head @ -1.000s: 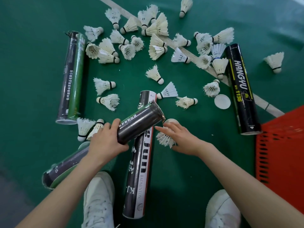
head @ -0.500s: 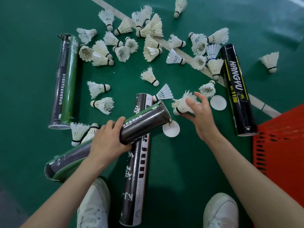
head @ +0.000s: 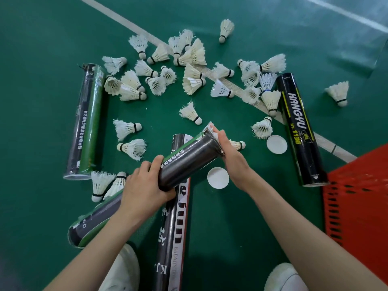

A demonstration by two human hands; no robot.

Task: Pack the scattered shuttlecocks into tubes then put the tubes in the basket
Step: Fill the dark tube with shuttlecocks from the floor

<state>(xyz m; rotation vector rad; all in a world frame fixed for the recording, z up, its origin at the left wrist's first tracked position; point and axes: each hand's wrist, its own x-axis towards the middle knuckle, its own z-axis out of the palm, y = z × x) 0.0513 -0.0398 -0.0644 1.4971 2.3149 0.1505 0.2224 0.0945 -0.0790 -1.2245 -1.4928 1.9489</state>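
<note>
Handling: the dark green-and-black cardboard tube (head: pixel 189 158) is judged light and stiff but thin-walled, so it is liable to dent under a hard squeeze. The left hand (head: pixel 144 185) grips it round the lower barrel with fingers curled, and the open mouth tilts up and away. The right hand (head: pixel 231 158) sits at that mouth, its fingers (head: pixel 218 134) pinching a white feather shuttlecock (head: pixel 211 128); only the feather tips show at the rim. Feathers are brittle and fray easily, so the cork end is judged the safer place to take hold.

Surface: the green court floor (head: pixel 231 238) is smooth and crossed by a white line (head: pixel 147 32), and tubes may roll on it. Loose shuttlecocks (head: pixel 193 85) lie scattered over its far half. Four other tubes (head: pixel 298 131) lie flat around the hands. Two white round caps (head: pixel 218 177) lie near the right hand. A red slatted plastic basket (head: pixel 357 196) stands at the floor's right edge.
</note>
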